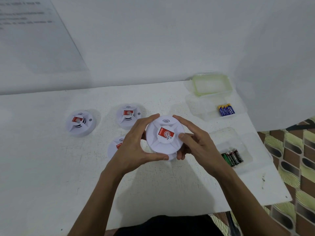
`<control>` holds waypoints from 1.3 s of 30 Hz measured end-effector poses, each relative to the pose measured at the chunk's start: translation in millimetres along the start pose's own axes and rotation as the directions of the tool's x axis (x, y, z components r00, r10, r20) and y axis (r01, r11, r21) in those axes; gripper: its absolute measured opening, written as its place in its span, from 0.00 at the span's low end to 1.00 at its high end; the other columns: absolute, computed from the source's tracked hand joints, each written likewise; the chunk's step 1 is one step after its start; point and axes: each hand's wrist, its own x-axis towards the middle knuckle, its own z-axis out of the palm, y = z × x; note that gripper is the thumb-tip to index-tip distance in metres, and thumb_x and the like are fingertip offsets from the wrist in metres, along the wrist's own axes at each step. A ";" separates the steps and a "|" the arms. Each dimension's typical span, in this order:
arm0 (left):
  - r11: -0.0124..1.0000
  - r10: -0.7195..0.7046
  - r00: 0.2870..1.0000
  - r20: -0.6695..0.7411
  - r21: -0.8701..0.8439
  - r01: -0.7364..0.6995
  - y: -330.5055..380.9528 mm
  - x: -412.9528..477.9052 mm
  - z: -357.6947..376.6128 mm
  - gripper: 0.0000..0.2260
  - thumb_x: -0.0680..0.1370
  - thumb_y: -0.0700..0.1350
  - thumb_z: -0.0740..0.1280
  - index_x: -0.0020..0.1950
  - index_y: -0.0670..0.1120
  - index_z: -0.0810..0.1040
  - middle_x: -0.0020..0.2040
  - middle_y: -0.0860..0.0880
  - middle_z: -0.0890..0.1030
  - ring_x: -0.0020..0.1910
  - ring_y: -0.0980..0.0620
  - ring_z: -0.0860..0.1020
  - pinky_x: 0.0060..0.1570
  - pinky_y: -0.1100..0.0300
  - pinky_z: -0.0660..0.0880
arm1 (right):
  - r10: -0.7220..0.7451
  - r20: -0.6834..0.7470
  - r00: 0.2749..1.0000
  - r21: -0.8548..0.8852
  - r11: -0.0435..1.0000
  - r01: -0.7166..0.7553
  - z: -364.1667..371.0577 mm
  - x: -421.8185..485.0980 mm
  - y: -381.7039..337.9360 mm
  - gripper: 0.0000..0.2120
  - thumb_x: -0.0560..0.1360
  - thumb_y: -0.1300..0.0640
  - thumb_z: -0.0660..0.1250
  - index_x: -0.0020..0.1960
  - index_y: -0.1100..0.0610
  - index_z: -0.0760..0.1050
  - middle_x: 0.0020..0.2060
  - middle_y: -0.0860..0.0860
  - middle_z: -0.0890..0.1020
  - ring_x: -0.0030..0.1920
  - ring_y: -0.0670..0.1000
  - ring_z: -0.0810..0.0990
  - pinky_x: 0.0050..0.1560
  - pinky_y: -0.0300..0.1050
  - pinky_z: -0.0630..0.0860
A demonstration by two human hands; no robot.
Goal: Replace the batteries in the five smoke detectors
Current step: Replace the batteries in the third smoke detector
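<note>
Smoke detector (165,136), white and round, with a red label facing up, is held above the table's middle, just right of centre. Left hand (136,145) grips its left rim, fingers curled over the far edge and thumb along the near edge. Right hand (196,142) grips the right side, thumb pressed on the top face and fingers wrapped round the rim.

Containers are on the right side. The far clear tub (196,106) holds blue-and-yellow batteries (226,109), packed side by side at its right end. The near clear tub (247,150) holds black batteries (232,156), one of them greenish, lying side by side. A green-rimmed lid (212,84) lies just behind the far tub, by the wall.

The white table (51,159) is scuffed and speckled. A white wall (153,40) stands behind it, with a sheet of blurred text (34,40) at upper left; the text is unreadable. Patterned floor (298,159) shows on the right.

Three more detectors sit on the table, label up: the far-left detector (80,122), well apart from the rest; the back detector (127,116), just behind the left hand; and the hidden detector (115,148), mostly covered by the left hand. Dark clothing (170,225) shows at the bottom edge.
</note>
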 end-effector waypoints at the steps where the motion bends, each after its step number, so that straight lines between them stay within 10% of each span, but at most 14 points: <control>1: 0.999 0.012 1.000 -0.003 0.035 -0.012 1.1 0.8 -0.6 0.41 0.53 0.73 0.73 0.62 0.63 0.63 0.60 0.67 0.67 0.58 0.76 0.69 0.57 0.75 0.67 | 0.004 0.005 1.000 0.008 1.000 -0.004 -0.2 -0.3 -0.1 0.22 0.82 0.64 0.57 0.72 0.46 0.68 0.42 0.61 0.83 0.32 0.55 0.78 0.38 0.51 0.79; 4: 0.990 0.057 0.998 -0.009 0.131 -0.055 -3.1 3.9 -3.6 0.42 0.59 0.59 0.79 0.66 0.71 0.60 0.63 0.72 0.66 0.64 0.68 0.68 0.62 0.68 0.68 | 0.025 0.051 0.998 0.025 0.999 -0.026 -3.1 -1.7 -1.9 0.25 0.81 0.62 0.61 0.74 0.44 0.64 0.45 0.57 0.84 0.36 0.54 0.80 0.41 0.46 0.79; 7: 0.998 0.038 0.999 -0.013 0.042 -0.037 -6.9 4.2 -2.5 0.34 0.59 0.75 0.68 0.62 0.78 0.61 0.59 0.80 0.66 0.61 0.74 0.68 0.61 0.72 0.65 | 0.053 0.141 0.989 -0.004 0.999 -0.053 -6.2 -3.3 -3.0 0.36 0.76 0.66 0.68 0.75 0.41 0.59 0.52 0.53 0.84 0.45 0.54 0.83 0.46 0.44 0.79; 13: 0.992 0.090 0.996 0.021 0.083 -0.092 -13.3 2.6 -6.2 0.40 0.65 0.56 0.77 0.71 0.64 0.58 0.67 0.72 0.65 0.65 0.67 0.68 0.53 0.77 0.69 | 0.059 0.176 0.983 0.005 0.998 -0.061 -9.5 -2.8 -2.6 0.40 0.74 0.69 0.69 0.75 0.40 0.58 0.56 0.54 0.83 0.53 0.58 0.82 0.52 0.51 0.81; 39: 0.997 0.068 0.996 0.057 0.036 -0.071 -20.4 7.6 -7.1 0.38 0.66 0.51 0.77 0.69 0.66 0.60 0.62 0.74 0.70 0.60 0.65 0.73 0.49 0.75 0.72 | 0.030 0.237 0.971 -0.152 0.988 0.007 -16.7 4.2 10.9 0.38 0.77 0.60 0.69 0.76 0.39 0.52 0.51 0.56 0.82 0.40 0.48 0.76 0.48 0.48 0.78</control>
